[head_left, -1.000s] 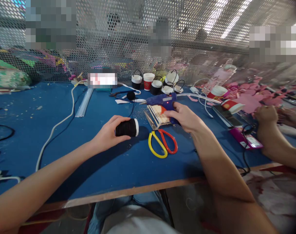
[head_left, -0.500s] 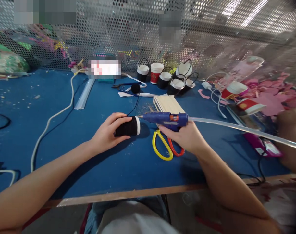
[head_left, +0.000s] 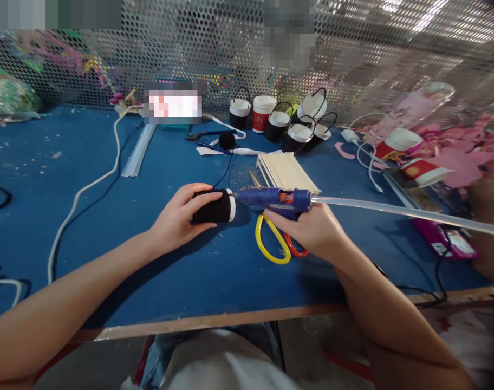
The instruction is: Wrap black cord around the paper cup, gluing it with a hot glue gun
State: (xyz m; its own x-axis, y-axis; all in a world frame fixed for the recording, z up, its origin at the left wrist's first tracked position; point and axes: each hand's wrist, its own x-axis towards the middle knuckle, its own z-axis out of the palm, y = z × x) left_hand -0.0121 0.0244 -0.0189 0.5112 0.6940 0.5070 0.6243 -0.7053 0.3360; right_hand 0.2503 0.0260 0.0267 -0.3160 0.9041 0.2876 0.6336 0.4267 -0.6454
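The left hand (head_left: 177, 219) wraps a black-wrapped paper cup with a white rim (head_left: 214, 207), lying on its side, while the right hand (head_left: 312, 227) grips a blue hot-glue gun (head_left: 276, 198) whose nozzle touches the cup's rim. Both hover over a blue felt-covered table (head_left: 149, 271), beside yellow-and-red-handled scissors (head_left: 276, 245) and a stack of pale wooden sticks (head_left: 285, 170). Further cups with wire handles (head_left: 280, 122) stand before a perforated metal screen (head_left: 352, 54); what they hold cannot be told.

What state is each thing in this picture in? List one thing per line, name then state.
left hand: gripping the black-wrapped cup
black-wrapped cup: on its side
right hand: gripping the glue gun
glue gun: level, nozzle at the cup rim
scissors: lying flat on the table
stick stack: piled flat
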